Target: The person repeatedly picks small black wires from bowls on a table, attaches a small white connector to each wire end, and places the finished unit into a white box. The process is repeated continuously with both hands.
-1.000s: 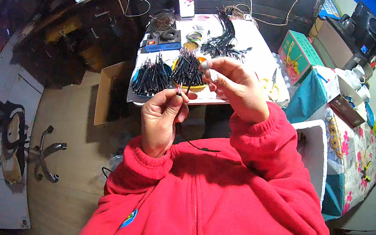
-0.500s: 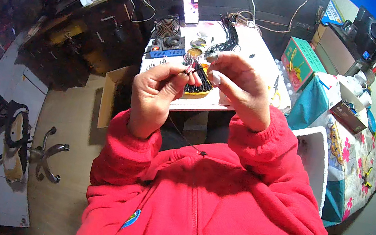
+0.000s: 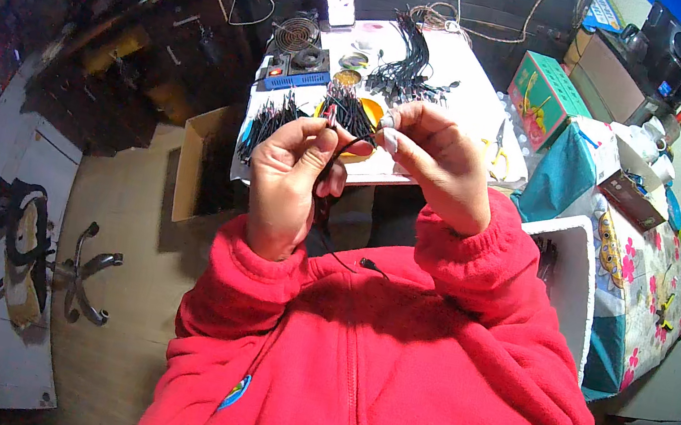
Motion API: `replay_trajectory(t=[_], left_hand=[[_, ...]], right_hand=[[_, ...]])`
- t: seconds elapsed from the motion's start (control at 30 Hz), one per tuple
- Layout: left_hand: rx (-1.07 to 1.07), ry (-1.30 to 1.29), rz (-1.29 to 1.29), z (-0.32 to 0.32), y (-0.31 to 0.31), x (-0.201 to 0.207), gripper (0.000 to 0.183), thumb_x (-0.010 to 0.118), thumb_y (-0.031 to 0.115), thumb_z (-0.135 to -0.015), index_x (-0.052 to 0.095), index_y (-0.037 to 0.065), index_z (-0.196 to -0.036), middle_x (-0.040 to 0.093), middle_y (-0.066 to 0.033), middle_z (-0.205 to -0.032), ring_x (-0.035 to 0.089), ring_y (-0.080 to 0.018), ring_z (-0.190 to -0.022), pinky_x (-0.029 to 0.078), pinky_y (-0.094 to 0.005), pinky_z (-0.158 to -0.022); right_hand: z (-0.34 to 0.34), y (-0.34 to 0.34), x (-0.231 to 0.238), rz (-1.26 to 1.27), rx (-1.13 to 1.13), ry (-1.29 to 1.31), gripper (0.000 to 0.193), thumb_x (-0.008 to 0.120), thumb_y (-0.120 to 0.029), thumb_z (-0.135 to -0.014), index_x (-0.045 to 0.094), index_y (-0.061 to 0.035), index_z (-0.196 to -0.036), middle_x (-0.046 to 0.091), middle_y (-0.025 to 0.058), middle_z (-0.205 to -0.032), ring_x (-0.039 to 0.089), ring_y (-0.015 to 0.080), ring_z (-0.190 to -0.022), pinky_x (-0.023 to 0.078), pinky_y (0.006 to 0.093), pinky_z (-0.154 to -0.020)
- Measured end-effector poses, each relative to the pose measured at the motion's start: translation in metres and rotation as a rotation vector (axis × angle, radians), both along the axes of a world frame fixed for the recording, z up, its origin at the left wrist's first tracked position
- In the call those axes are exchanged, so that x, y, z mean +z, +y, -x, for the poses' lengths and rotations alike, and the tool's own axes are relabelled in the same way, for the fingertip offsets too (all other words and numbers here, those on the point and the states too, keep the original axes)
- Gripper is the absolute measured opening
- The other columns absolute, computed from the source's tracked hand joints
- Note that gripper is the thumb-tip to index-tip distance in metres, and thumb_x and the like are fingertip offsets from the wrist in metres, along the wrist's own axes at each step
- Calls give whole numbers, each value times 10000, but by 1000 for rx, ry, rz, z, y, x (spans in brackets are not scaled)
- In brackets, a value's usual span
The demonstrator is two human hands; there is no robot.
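My left hand [image 3: 287, 180] is raised over the near table edge, thumb and fingers pinching a thin black cable [image 3: 355, 141]. Small reddish wire ends stick up at its fingertips. A tail of the cable hangs below that hand, with a small black plug [image 3: 369, 264] in front of my jacket. Close by on the right, my right hand [image 3: 440, 166] has thumb and forefinger pressed together at the cable's other stretch; the exact part in the pinch is too small to tell. Behind the hands lie a bundle of black cables [image 3: 351, 103] on something yellow and another cable bundle [image 3: 267, 125] to the left.
On the white table [image 3: 466, 71] are a long cable bundle [image 3: 410, 52], a blue-fronted device [image 3: 299, 78], a fan [image 3: 296, 34], a lit phone [image 3: 339, 1] and yellow-handled scissors [image 3: 500, 159]. A white bin [image 3: 581, 255] stands right, a cardboard box [image 3: 193, 159] left.
The view has shifted, showing more cable bundles on the table. My left hand has turned and lowered slightly, and more black cable hangs below it. My right hand still pinches.
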State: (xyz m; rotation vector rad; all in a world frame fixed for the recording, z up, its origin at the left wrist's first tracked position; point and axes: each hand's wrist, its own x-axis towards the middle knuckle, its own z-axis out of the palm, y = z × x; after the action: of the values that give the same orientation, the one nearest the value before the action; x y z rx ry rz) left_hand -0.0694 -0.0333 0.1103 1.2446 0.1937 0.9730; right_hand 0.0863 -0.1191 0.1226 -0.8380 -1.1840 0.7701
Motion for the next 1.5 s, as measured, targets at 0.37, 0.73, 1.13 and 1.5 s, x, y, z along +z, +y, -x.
replay_trajectory(t=[0.37,0.73,1.13,1.5], left_hand=[[53,59,-10,-7,-9,-22,150,573,108,-951,663,3,-1009,673,-38,-770,465,-31,-544,361,-177,-490],[-183,73,99,-3,-8,-27,179,577,105,-944,660,-37,-1013,700,-121,-848,523,-45,-587,351,-157,-482],[-206,145,81,1,-2,-36,164,578,109,-947,672,-24,-966,659,-43,-783,495,-26,-590,353,-144,-510],[-181,224,89,-2,-5,-43,156,586,114,-946,674,-15,-948,613,-4,-712,435,-15,-552,328,-155,-490]], right_hand=[[1,4,-16,3,196,179,116,605,-63,-916,578,-1,-1010,611,29,-906,568,67,-825,470,215,-751],[-6,5,-35,271,370,385,182,626,-203,-920,602,-29,-968,611,18,-821,556,91,-714,426,198,-623],[-6,9,-45,303,428,460,190,600,-173,-941,564,-49,-1080,579,-18,-898,529,40,-765,430,157,-610],[-9,8,-53,326,253,276,175,602,-160,-938,538,-54,-1062,567,-25,-883,518,36,-749,395,171,-594]])
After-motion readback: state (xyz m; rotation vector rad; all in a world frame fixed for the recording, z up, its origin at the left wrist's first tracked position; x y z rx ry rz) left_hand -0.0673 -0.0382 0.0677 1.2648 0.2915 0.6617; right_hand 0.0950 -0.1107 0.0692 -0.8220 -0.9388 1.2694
